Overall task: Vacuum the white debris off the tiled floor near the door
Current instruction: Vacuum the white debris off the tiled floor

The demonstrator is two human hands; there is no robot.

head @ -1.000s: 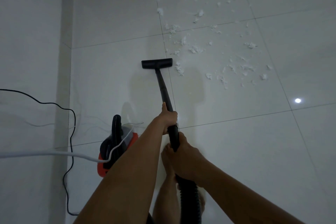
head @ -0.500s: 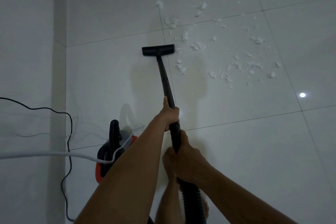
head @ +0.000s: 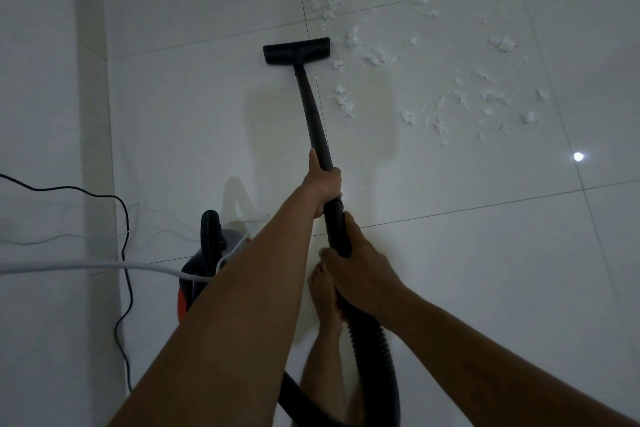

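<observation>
A black vacuum wand (head: pixel 313 114) runs from my hands out to a flat black floor nozzle (head: pixel 296 50) lying on the white tiles. My left hand (head: pixel 323 184) grips the wand higher up. Lower down, my right hand (head: pixel 356 270) grips it where the ribbed hose (head: pixel 375 357) starts. White fluffy debris (head: pixel 377 57) lies scattered to the right of the nozzle and beyond it, the nearest bits just off the nozzle's right end. More clumps (head: pixel 485 104) spread toward the right.
The red and black vacuum body (head: pixel 204 274) stands on the floor at my left, behind my left arm. A white cable (head: pixel 86 267) and a thin black cord (head: pixel 124 253) trail along the white wall (head: pixel 41 114) on the left. My bare foot (head: pixel 323 291) is under my hands.
The nozzle has slid further forward along the tile seam, up beside the near clumps. The view has tilted down, so the wooden door at the top is out of frame.
</observation>
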